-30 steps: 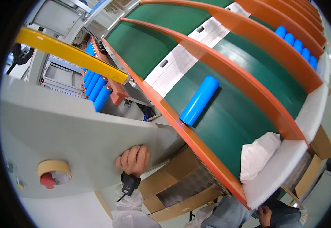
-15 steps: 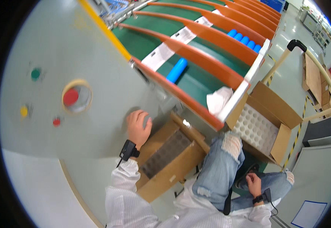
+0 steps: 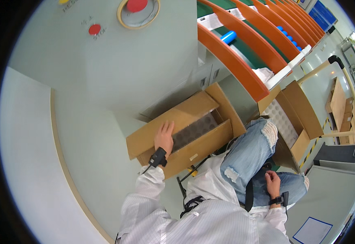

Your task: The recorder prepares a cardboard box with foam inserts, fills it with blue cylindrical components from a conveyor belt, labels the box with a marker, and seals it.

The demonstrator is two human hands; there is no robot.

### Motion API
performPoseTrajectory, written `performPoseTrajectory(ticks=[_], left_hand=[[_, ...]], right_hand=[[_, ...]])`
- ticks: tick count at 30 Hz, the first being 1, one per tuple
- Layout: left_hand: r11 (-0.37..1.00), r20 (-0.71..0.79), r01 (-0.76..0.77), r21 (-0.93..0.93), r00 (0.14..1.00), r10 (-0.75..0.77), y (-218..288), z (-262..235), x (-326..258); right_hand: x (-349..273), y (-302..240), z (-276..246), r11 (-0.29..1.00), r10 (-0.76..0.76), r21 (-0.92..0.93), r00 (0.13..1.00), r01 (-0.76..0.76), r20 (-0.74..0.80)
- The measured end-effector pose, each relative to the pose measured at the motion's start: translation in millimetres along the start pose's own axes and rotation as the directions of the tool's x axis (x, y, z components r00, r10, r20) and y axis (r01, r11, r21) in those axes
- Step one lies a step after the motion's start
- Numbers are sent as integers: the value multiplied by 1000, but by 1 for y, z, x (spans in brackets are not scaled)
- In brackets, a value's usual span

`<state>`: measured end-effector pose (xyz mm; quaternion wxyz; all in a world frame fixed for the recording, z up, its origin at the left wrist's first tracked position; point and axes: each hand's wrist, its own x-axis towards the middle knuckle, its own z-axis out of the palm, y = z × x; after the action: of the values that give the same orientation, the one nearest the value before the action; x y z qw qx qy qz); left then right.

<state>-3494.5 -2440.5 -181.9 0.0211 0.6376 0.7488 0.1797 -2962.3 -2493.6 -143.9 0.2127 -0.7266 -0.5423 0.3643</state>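
Your left hand (image 3: pixel 164 138) lies flat, fingers spread, on the near flap of the open brown cardboard box (image 3: pixel 185 132), gripping nothing. That box sits just below the grey machine cabinet (image 3: pixel 116 69), its grid of round cells showing beside your fingers. Your right hand (image 3: pixel 272 183) rests loosely curled and empty on your blue-jeaned thigh, right of the box. A second open cardboard box (image 3: pixel 293 118) stands further right, under the orange-railed conveyor (image 3: pixel 234 61).

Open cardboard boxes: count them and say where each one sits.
2. One open cardboard box lies under the left hand; the other box stands right of the raised knee, by the conveyor's end. More may be hidden.
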Motion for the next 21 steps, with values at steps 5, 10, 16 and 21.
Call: performPoseTrajectory(ticks=[5, 10, 16, 21], left_hand=[[988, 55, -34, -152, 998, 42, -28, -76, 72], [982, 238, -29, -189, 968, 74, -37, -111, 97], [914, 443, 264, -308, 890, -108, -47, -193, 29], [892, 471, 441, -98, 810, -349, -120, -255, -97]], right_hand=[[4, -113, 23, 945, -318, 37, 938, 326, -141], [33, -256, 104, 469, -809, -81, 465, 879, 359], [63, -221, 192, 223, -692, -252, 334, 942, 639], [-46, -220, 250, 61, -883, 63, 24, 996, 468]])
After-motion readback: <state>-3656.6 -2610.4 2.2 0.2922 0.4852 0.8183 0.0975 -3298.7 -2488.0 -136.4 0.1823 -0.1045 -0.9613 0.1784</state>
